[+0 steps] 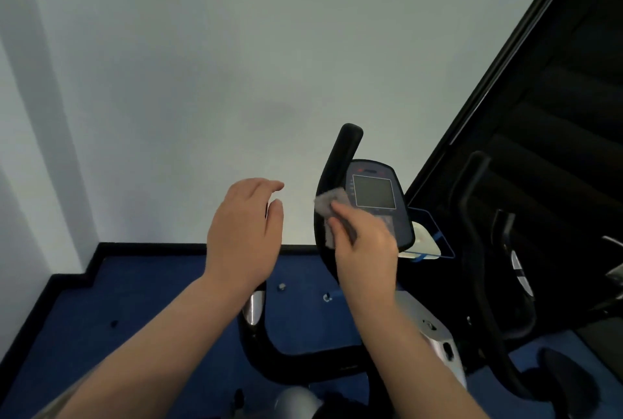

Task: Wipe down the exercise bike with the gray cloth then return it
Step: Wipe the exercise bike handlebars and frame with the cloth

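Note:
The exercise bike fills the lower middle, with its console (374, 193) and screen facing me. My right hand (365, 250) grips the gray cloth (328, 204) and presses it against the black right handlebar (344, 149), just left of the console. My left hand (244, 233) is curled over the top of the left handlebar (253, 310). Most of that bar is hidden behind the hand, and only a dark sliver shows between thumb and fingers. The black crossbar (296, 364) joins both handlebars below my forearms.
A pale wall stands right behind the bike, with a black skirting board (151, 246) and blue floor (135, 300) below. A large dark mirror or glass panel (556, 115) leans at the right, reflecting the bike. A small white holder (424, 240) sits beside the console.

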Tool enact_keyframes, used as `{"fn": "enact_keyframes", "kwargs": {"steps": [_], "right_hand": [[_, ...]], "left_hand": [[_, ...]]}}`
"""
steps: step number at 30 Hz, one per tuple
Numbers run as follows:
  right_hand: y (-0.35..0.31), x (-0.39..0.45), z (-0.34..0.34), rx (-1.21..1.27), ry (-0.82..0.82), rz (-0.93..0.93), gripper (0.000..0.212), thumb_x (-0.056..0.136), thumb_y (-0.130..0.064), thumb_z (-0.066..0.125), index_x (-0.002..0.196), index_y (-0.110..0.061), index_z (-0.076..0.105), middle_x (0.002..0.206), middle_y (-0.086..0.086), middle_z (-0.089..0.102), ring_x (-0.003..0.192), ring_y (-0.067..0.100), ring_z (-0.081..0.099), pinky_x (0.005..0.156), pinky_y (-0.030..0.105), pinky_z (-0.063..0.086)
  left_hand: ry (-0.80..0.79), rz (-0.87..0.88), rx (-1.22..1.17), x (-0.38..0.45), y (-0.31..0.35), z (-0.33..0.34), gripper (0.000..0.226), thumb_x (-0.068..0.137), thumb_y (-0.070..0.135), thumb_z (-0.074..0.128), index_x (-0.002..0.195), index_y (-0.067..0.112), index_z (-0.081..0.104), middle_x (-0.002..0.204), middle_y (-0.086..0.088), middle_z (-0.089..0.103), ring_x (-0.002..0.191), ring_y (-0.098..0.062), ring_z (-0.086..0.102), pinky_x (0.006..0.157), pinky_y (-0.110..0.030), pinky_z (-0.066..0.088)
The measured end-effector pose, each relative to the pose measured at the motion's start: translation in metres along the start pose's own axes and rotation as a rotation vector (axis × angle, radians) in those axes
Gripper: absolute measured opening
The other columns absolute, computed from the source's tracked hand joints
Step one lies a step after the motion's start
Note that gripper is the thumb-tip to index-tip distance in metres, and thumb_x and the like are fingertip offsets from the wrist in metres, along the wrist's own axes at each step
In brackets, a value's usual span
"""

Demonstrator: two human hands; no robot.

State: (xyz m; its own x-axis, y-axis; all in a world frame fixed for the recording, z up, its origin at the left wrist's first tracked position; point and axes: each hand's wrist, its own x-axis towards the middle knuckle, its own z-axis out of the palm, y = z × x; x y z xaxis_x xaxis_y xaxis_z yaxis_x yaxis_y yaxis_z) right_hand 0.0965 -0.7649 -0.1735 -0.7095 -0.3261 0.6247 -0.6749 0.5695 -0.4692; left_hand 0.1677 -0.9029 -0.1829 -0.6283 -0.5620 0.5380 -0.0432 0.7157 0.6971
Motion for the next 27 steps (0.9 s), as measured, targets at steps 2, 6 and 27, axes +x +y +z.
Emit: {"fn": "enact_keyframes", "kwargs": {"steps": [2,6,27], "right_hand": [[0.01,-0.014,-0.012,0.01,-0.037,-0.022,0.02,0.085,-0.013,0.069,0.104,-0.017,0.074,0.095,-0.004,0.073,0.088,0.016,0.064,0.082,0.028,0.051],[0.012,0.016,-0.021,0.153,-0.008,-0.047,0.017,0.081,-0.014,0.074,0.095,-0.021,0.076,0.098,-0.007,0.064,0.092,-0.001,0.058,0.084,0.009,0.044],[-0.021,0.111,-0.027,0.163,-0.058,-0.098,0.027,0.091,-0.005,0.059,0.112,-0.018,0.07,0.107,-0.002,0.048,0.087,-0.013,0.048,0.083,0.0,0.036]], "left_hand": [[0.002,0.001,-0.012,-0.001,0.0,0.0,0.029,0.094,0.016,0.044,0.119,0.018,0.059,0.119,0.005,0.056,0.116,-0.007,0.044,0.092,-0.024,0.038],[-0.004,0.016,-0.008,0.0,-0.001,-0.001,0.029,0.094,0.016,0.045,0.12,0.017,0.059,0.119,0.005,0.056,0.115,-0.006,0.043,0.091,-0.019,0.034],[-0.039,0.089,0.108,-0.002,-0.003,-0.006,0.025,0.088,0.012,0.055,0.112,0.015,0.061,0.112,0.004,0.059,0.11,-0.013,0.052,0.088,-0.024,0.043]]}}
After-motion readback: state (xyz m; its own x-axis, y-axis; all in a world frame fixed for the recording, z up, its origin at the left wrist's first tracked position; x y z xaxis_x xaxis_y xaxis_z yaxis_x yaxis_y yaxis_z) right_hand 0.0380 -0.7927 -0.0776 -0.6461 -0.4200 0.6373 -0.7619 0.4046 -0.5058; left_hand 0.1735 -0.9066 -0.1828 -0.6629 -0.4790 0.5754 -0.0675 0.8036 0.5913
